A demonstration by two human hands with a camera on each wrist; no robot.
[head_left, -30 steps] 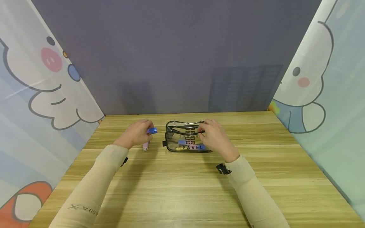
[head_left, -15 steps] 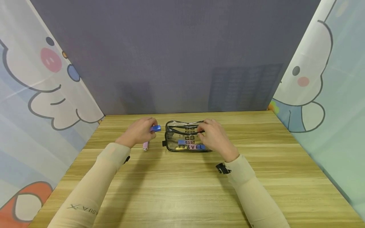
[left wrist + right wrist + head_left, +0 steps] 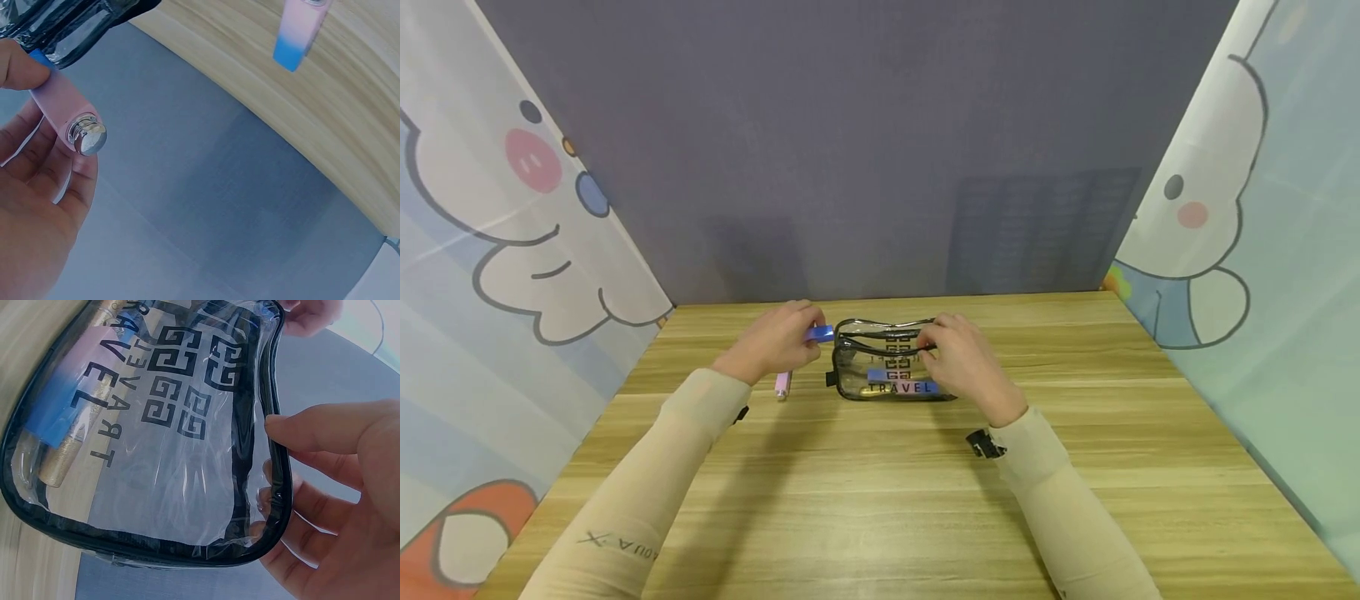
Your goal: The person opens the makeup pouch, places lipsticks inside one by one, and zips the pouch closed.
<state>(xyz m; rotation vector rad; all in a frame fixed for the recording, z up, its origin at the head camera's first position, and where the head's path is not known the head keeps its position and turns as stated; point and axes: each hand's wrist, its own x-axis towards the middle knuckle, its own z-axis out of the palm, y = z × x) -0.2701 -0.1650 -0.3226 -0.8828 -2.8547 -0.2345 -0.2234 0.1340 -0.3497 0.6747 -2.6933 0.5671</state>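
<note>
A square pink-to-blue tube with a round silver end [image 3: 65, 106] is pinched between the thumb and fingers of my left hand [image 3: 778, 340]. Its blue end [image 3: 822, 333] points right, close to the left end of the pouch's opening. The clear, black-edged TRAVEL pouch [image 3: 175, 494] stands on the table with its top parted. My right hand [image 3: 964, 360] pinches the pouch's upper rim near its right end. Inside the pouch lie a pink-and-blue tube [image 3: 50, 412] and a gold tube [image 3: 61, 461], among other items partly hidden behind the printing.
Another pink-and-blue tube [image 3: 297, 31] lies on the wooden table [image 3: 880, 500], left of the pouch and below my left hand. A grey panel [image 3: 865, 167] rises behind the table. Cartoon-printed curtains [image 3: 1195, 167] hang at both sides.
My left hand has moved right and slightly away with the tube, bringing it up to the pouch's left end. The right hand and pouch have stayed in place.
</note>
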